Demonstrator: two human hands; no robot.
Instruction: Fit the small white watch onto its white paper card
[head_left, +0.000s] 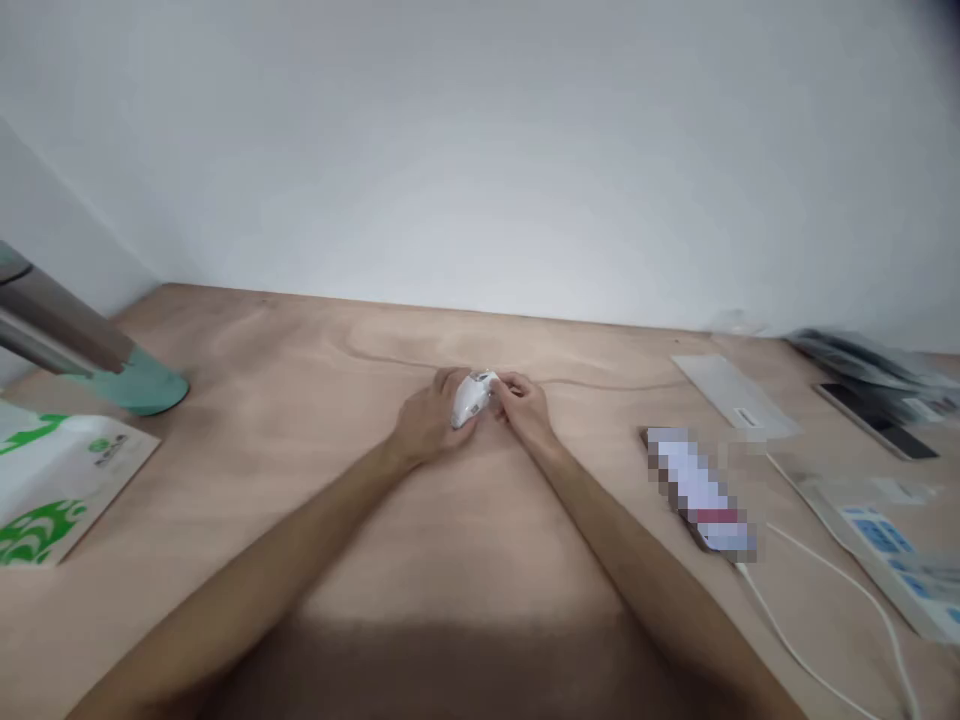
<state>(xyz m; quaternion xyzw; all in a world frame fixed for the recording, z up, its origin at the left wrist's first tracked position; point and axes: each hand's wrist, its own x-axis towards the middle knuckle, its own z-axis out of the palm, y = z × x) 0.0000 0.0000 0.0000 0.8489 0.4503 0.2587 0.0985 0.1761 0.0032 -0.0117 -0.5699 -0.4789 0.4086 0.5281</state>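
A small white glossy object (471,398) with dark and grey spots is between my two hands, over the middle of the wooden table (450,530). Its kind is too small and blurred to make out. My left hand (429,420) wraps round its left side, with the thumb along the near edge. At the object's right end, my right hand (523,408) has its thumb and fingers pinched together, touching it or whatever lies at its tip. What those fingertips grip is hidden.
Right of my arms lies a pixelated phone (697,490) with a white cable (840,570). Beyond it are a clear plastic sleeve (735,395), a dark phone (877,420) and blue-marked packaging (885,545). A green-and-white paper bag (82,470) and a green-based metal cylinder (154,385) stand left.
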